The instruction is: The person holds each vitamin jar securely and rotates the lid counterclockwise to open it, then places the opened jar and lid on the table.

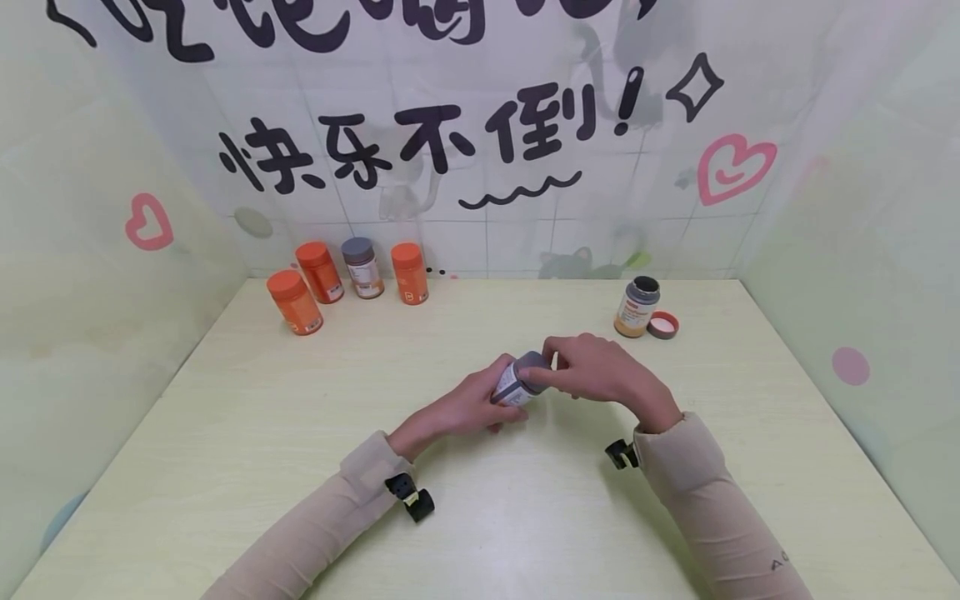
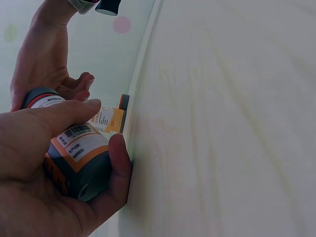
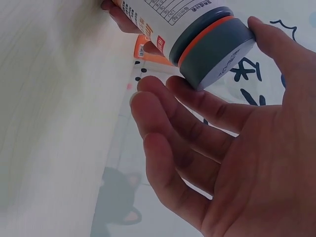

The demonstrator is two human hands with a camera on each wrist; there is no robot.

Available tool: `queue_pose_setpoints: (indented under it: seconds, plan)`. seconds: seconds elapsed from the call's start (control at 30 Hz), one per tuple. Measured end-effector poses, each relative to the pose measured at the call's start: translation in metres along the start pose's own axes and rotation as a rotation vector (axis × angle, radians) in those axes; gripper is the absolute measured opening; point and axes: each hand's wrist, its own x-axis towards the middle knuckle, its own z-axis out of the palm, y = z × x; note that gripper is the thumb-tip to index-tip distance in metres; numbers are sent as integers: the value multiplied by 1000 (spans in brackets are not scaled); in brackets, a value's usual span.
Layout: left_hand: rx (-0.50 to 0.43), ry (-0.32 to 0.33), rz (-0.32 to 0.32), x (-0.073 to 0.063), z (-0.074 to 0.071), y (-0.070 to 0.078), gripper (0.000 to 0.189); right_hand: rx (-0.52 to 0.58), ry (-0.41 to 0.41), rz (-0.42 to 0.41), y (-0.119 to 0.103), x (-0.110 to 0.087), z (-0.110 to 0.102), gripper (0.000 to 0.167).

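My left hand holds a dark grey bottle with a white and orange label, its fingers and thumb wrapped around the body. The bottle is tilted, with its capped end toward my right hand. In the right wrist view, my right thumb and index finger pinch the grey cap from opposite sides, while the other fingers curve loosely below. An orange ring shows between the cap and the bottle's shoulder. Both hands are over the middle of the table.
At the back right stands an uncapped grey bottle, with a cap lying inside-up beside it. Orange bottles and a grey-capped bottle stand at the back left. Printed curtains enclose the table's back and sides.
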Motion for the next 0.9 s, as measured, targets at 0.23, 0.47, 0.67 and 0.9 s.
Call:
queue_pose_setpoints:
  seconds: [0.23,0.47,0.67,0.9]
  plan:
    - [-7,-3,8,0,0,0,49,-3,-10,-13,-1,0,0,46]
    - [-3,0,7,0,1,1,49,27,3,1,0,-1,-1,49]
    - [-6,-2,7,-1,1,1,49,-9,15,6,0,0,1,50]
    - [-4,-1,7,-1,1,1,49,-24,0,-11,-1,1,3,47]
